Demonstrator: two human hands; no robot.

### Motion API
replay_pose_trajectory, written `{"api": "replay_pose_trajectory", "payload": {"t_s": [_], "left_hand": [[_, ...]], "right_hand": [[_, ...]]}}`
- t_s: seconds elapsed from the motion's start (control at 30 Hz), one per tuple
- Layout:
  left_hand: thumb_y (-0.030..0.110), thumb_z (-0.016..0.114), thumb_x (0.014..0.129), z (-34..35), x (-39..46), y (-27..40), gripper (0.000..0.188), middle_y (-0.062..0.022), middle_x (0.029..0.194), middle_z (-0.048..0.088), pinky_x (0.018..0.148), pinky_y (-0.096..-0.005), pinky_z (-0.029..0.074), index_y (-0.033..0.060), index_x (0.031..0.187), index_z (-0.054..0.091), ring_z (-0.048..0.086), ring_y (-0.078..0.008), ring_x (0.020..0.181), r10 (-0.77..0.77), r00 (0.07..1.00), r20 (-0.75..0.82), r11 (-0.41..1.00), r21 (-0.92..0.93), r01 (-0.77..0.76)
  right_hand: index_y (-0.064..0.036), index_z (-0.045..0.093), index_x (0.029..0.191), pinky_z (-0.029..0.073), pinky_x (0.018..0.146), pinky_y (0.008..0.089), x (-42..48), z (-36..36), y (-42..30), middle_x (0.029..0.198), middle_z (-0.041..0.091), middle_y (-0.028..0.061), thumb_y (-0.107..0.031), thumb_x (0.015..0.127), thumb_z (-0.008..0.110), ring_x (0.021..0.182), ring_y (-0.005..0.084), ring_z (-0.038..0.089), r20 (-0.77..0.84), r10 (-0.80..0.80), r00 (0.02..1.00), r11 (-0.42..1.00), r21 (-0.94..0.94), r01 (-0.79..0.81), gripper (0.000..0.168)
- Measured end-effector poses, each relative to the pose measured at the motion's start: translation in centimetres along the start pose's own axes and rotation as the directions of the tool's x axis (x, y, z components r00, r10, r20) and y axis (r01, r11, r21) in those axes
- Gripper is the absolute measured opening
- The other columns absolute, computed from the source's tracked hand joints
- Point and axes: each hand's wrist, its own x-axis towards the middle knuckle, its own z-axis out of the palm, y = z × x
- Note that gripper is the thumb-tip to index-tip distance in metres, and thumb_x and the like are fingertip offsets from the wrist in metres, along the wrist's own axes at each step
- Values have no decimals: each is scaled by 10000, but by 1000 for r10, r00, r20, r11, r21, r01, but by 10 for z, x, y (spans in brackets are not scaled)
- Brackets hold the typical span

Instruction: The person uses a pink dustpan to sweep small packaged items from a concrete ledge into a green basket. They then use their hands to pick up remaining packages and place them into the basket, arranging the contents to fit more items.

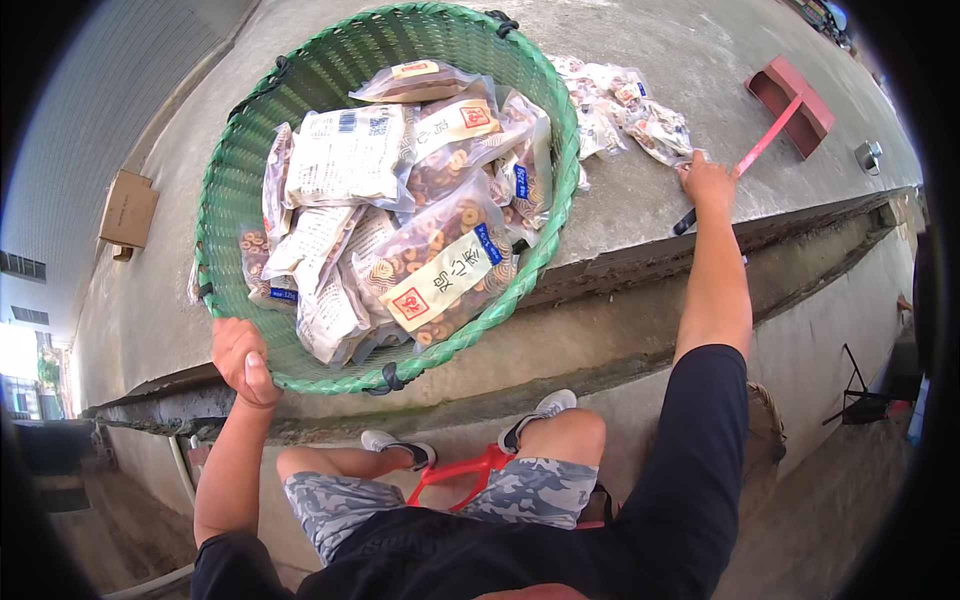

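Note:
A green woven basket (551, 247) stands tilted towards me on the concrete ledge, holding several clear plastic food packets (439, 270) with printed labels. My left hand (244, 360) grips the basket's near left rim. To the right of the basket lies a pile of similar packets (600, 105) on the concrete. My right hand (707, 182) is at the near end of one packet (660, 131) at the pile's right edge, its fingertips against the plastic. Whether they pinch it is hard to tell. The red handle of a dustpan (814, 112) ends right beside this hand.
A small metal cup (868, 157) stands at the far right of the ledge, and a cardboard box (129, 210) at the far left. A gutter (600, 322) runs below the ledge's edge. A red plastic stool (461, 474) shows between my legs.

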Motion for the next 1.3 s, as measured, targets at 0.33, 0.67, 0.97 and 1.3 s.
{"api": "replay_pose_trajectory", "payload": {"t_s": [0.33, 0.67, 0.97, 1.3], "left_hand": [[360, 462, 919, 0, 0, -2, 422, -95, 609, 333, 647, -438, 278, 96, 620, 324, 341, -282, 571, 28, 1000, -12, 999, 19, -28], [350, 473, 909, -3, -3, 0, 403, -103, 617, 344, 647, -444, 280, 94, 621, 354, 354, -296, 574, 35, 999, -24, 999, 31, -34], [311, 484, 884, 2, 9, 1, 352, -99, 616, 364, 645, -441, 308, 91, 634, 370, 408, -304, 573, 83, 995, -48, 996, 21, -83], [322, 497, 873, -6, 2, 1, 358, -100, 615, 377, 633, -445, 306, 95, 624, 374, 421, -311, 569, 77, 996, -46, 996, 54, -74]], "right_hand": [[-116, 558, 1456, 276, 1227, 667, -14, 5, -30, 1203, 780, 210, -629, 884, 728, 1151, 377, 745, -163, 23, 986, 982, 187, 8, 787], [-84, 428, 1301, 504, 860, 305, -95, -147, -99, 1085, 620, 47, -424, 966, 847, 962, 121, 595, -345, 392, 853, -570, 637, 519, 636], [-62, 591, 1197, 463, 985, 399, -162, -281, -128, 1271, 633, 90, -485, 945, 827, 1135, 222, 586, -839, 67, 540, -279, 504, 818, 546], [-113, 689, 1390, 538, 1090, 489, -66, -10, -158, 1590, 536, 210, 40, 902, 595, 1334, 422, 626, -484, -205, 851, 632, 598, 493, 521]]}}
